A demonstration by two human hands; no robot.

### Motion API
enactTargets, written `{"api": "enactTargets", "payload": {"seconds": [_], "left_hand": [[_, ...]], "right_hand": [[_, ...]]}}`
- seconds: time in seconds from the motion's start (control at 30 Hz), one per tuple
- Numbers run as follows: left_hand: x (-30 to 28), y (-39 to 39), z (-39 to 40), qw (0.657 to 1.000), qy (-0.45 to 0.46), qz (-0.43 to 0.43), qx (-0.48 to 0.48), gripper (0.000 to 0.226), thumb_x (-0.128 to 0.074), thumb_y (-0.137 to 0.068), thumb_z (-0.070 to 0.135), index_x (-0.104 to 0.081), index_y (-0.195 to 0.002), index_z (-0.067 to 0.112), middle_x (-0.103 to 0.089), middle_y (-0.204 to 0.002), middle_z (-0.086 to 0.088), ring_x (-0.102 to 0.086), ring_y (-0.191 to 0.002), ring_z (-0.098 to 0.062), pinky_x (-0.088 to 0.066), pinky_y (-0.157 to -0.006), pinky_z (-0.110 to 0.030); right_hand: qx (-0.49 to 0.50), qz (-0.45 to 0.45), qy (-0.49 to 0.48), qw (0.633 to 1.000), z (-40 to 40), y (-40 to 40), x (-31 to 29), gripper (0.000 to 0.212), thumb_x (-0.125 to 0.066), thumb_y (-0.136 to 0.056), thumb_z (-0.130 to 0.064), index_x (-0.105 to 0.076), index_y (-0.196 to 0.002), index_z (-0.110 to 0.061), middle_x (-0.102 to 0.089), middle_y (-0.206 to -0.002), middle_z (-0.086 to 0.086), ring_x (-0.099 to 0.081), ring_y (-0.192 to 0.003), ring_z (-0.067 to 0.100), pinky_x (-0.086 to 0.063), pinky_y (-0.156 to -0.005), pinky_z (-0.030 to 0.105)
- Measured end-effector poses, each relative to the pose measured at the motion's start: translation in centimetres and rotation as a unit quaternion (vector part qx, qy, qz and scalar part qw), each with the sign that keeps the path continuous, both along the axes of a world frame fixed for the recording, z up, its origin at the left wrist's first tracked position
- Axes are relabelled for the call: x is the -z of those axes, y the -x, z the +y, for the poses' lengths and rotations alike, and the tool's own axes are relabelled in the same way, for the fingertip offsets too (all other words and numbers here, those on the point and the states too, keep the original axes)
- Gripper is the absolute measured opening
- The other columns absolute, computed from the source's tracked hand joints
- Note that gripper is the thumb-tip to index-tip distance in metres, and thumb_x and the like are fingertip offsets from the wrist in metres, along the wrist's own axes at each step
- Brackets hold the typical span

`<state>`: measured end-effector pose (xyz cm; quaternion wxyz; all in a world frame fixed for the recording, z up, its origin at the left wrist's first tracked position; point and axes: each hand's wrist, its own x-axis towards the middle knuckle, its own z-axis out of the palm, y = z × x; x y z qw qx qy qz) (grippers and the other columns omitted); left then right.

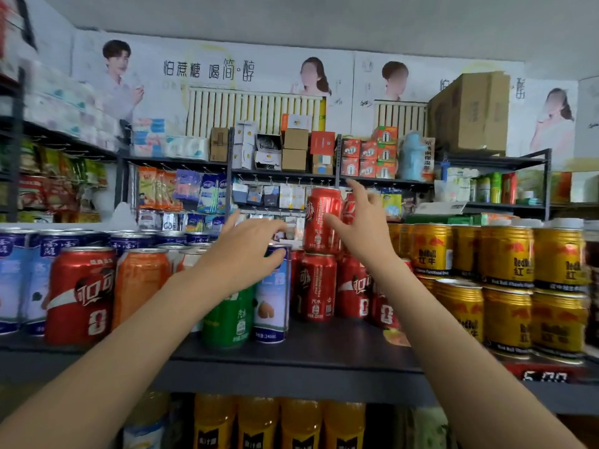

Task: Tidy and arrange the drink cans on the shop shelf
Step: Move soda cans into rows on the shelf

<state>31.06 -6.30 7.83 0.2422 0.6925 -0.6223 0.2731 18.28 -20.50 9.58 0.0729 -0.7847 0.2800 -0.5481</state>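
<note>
left hand (241, 246): reaches over the front row, fingers spread and loosely bent, fingertips on the top rim of a tall white-and-blue drink can with a nut picture (271, 296). Not wrapped round it; looks like touch only, real grip can't be confirmed.
right hand (363, 226): raised, fingers splayed wide and straight, thumb out toward the left. Palm sits just beside a red cola can on the upper tier (322, 220); whether the thumb is in contact, can't tell. Holds nothing.
white-and-blue can: upright near the front edge of the dark grey metal shelf board (308, 358), touching a green soda can (228, 319) on its left.
upper red can: upright, stacked on a lower red cola can (316, 286); more red cans beside and behind, partly hidden by the right forearm.
left block: large red cola can (81, 294) and orange soda can (141, 280) at the front, with rows of blue-and-white cans (19, 277) behind and to the left.
right block: gold energy-drink cans (507, 286), two tiers, upright, packed tight.
shelf below: yellow juice bottles (259, 422), only the tops visible.
background: black wire racking (324, 176) with small cartons, hanging packets, a brown cardboard box (470, 115) on top at the right.
image quality: edges motion-blurred, labels there unreadable.
</note>
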Motion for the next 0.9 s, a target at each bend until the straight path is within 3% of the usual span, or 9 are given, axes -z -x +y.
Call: {"api": "enactTargets", "payload": {"seconds": [0.13,0.3,0.47,0.57,0.63,0.7,0.73,0.83,0.9], "left_hand": [[-0.7,1.1,-1.6,0.998,-0.036,-0.008,-0.049,0.032,-0.047,-0.093,0.031,-0.050,-0.124,0.022,-0.058,-0.123,0.008,-0.052,-0.114,-0.011,0.001,-0.115,-0.039],[-0.6,1.6,-2.3,0.998,-0.026,-0.006,-0.062,0.026,-0.048,-0.093,0.029,-0.055,-0.117,0.021,-0.060,-0.119,0.007,-0.054,-0.108,-0.012,-0.007,-0.115,-0.037],[-0.5,2.4,-2.5,0.997,0.063,-0.003,-0.041,0.029,-0.047,-0.093,0.023,-0.053,-0.121,0.018,-0.062,-0.117,0.003,-0.053,-0.109,-0.014,-0.008,-0.114,-0.033],[-0.8,4.1,-2.9,0.987,0.152,0.030,0.033,0.039,-0.046,-0.093,0.018,-0.045,-0.131,0.017,-0.053,-0.130,0.001,-0.044,-0.122,-0.015,-0.026,-0.106,-0.029],[-0.6,5.5,-3.4,0.980,0.156,0.082,0.087,0.045,-0.048,-0.093,0.018,-0.038,-0.137,0.017,-0.046,-0.138,0.002,-0.040,-0.127,-0.013,-0.030,-0.101,-0.024],[0.2,6.7,-4.5,0.971,0.106,0.165,0.134,0.052,-0.052,-0.092,0.019,-0.032,-0.140,0.017,-0.041,-0.142,0.001,-0.038,-0.129,-0.012,-0.030,-0.101,-0.024],[0.8,7.2,-5.0,0.961,0.064,0.218,0.160,0.056,-0.055,-0.090,0.019,-0.029,-0.140,0.016,-0.039,-0.143,0.001,-0.039,-0.129,-0.012,-0.031,-0.102,-0.025],[2.3,8.0,-6.6,0.897,-0.049,0.374,0.232,0.067,-0.061,-0.086,0.010,-0.024,-0.141,0.016,-0.041,-0.142,-0.001,-0.044,-0.117,-0.007,-0.035,-0.097,-0.025],[3.0,7.9,-7.3,0.875,-0.080,0.411,0.242,0.072,-0.062,-0.084,0.003,-0.023,-0.142,0.019,-0.042,-0.140,-0.002,-0.047,-0.115,-0.010,-0.039,-0.099,-0.028]], "right_hand": [[0.040,0.063,0.006,0.997,-2.2,-2.6,-0.8,0.075,-0.061,-0.082,-0.050,-0.024,-0.142,-0.023,-0.031,-0.138,0.018,-0.046,-0.118,0.036,-0.048,-0.093,0.044],[0.146,0.040,0.071,0.986,-1.9,-4.1,-0.1,0.080,-0.067,-0.078,-0.048,-0.025,-0.137,-0.013,-0.037,-0.129,0.019,-0.048,-0.110,0.033,-0.046,-0.082,0.035],[0.066,-0.002,0.108,0.992,-0.8,-2.9,-0.5,0.073,-0.074,-0.075,-0.031,-0.030,-0.131,-0.013,-0.039,-0.124,0.015,-0.052,-0.100,0.033,-0.045,-0.075,0.032],[-0.022,-0.040,0.085,0.995,-0.3,0.9,-2.1,0.076,-0.077,-0.070,-0.030,-0.031,-0.128,-0.014,-0.043,-0.123,0.010,-0.054,-0.100,0.024,-0.043,-0.079,0.028],[-0.100,-0.038,-0.002,0.994,0.0,4.5,-2.9,0.074,-0.080,-0.068,-0.028,-0.033,-0.124,-0.017,-0.050,-0.114,0.002,-0.056,-0.093,0.017,-0.048,-0.076,0.023],[-0.191,-0.006,-0.126,0.973,-0.1,7.5,-2.4,0.067,-0.080,-0.068,-0.020,-0.034,-0.117,-0.021,-0.052,-0.102,-0.005,-0.056,-0.083,0.009,-0.051,-0.062,0.019],[-0.213,0.014,-0.166,0.963,-0.3,8.6,-1.7,0.066,-0.080,-0.067,-0.017,-0.035,-0.115,-0.021,-0.052,-0.101,-0.006,-0.057,-0.083,0.008,-0.052,-0.063,0.022],[-0.198,0.076,-0.196,0.957,-1.5,9.7,1.0,0.065,-0.082,-0.064,-0.015,-0.039,-0.111,-0.021,-0.052,-0.104,-0.008,-0.058,-0.090,0.011,-0.054,-0.072,0.035],[-0.192,0.113,-0.189,0.956,-2.1,9.5,2.6,0.061,-0.084,-0.062,-0.016,-0.039,-0.103,-0.025,-0.053,-0.110,-0.005,-0.059,-0.097,0.015,-0.054,-0.082,0.042]]}}
